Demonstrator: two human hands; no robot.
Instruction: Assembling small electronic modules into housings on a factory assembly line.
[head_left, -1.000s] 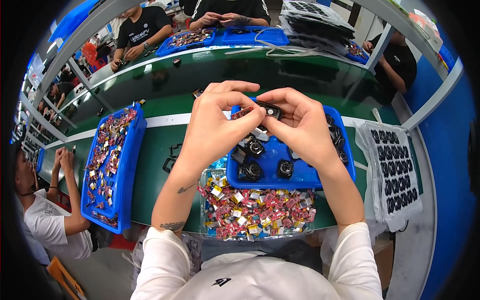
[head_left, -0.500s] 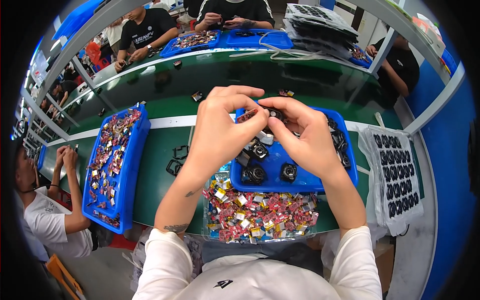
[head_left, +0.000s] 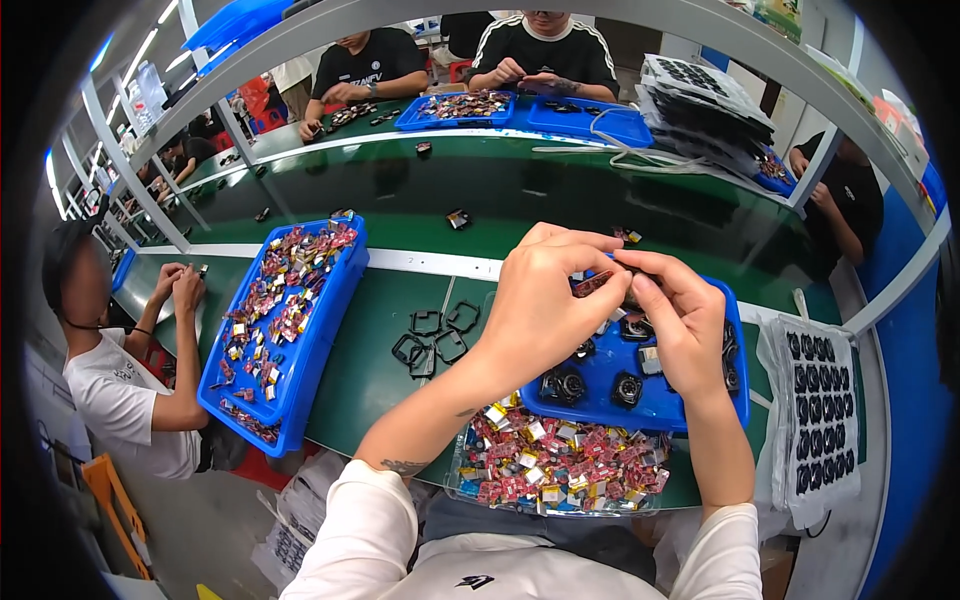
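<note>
My left hand (head_left: 545, 300) and my right hand (head_left: 678, 315) meet above a blue tray (head_left: 668, 402) that holds several round black parts (head_left: 565, 385). Between the fingertips of both hands sits a small part with a red piece (head_left: 598, 281); its shape is mostly hidden by the fingers. In front of the tray, near my body, a clear tray (head_left: 560, 465) is heaped with small red and gold components.
Several black square frames (head_left: 436, 335) lie on the green table left of my hands. A long blue tray (head_left: 285, 320) of red components stands further left, beside a seated person (head_left: 115, 370). A white sheet of black parts (head_left: 822, 410) lies at right. Other people work across the table.
My hands have stayed together over the blue tray, shifting slightly as the fingers work the small part. The view has tilted a little.
</note>
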